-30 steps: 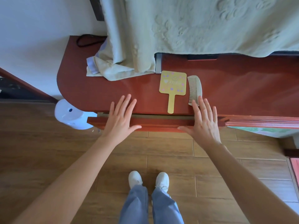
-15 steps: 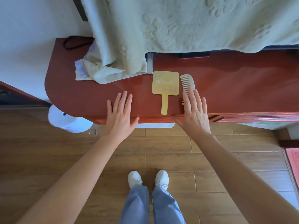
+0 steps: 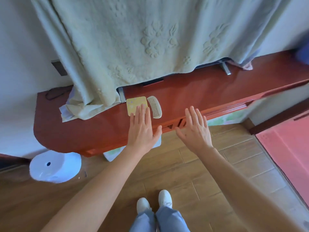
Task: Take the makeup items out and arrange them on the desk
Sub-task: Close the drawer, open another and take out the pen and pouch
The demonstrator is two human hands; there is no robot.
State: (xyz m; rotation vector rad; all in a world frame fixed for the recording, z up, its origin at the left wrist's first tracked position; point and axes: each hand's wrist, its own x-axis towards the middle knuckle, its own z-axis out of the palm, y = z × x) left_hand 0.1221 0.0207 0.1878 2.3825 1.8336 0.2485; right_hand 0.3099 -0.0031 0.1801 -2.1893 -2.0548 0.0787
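Cloth: A big pale cloth with bumpy flowers is hung over the back of the desk. What is under it is hidden.
Floor: Brown wood boards are seen below. A pink mat is laid at the right and a white tub is stood at the left.
Desk: The red top is now seen at a slant, because the head has been turned.
Drawer: A second ago it was stuck out a little and was being pushed by both hands. Now it is shut, flat with the desk front.
Left hand: It has been lifted off the drawer and is held over the low part of the mirror. The fingers are kept straight and close together. Nothing is gripped. Whether the mirror is touched cannot be told.
Right hand: It is held above the desk edge, to the right of the comb. The fingers are kept straight and a little apart. Nothing is held.
Mirror: The yellow mirror is laid flat near the front of the desk. Its handle is hidden by the left hand.
Comb: The pale comb is laid flat just beside the mirror, where it was before. With the drawer shut and both things set side by side, the task is judged to be nearly done. Maybe only a small tidy is left.
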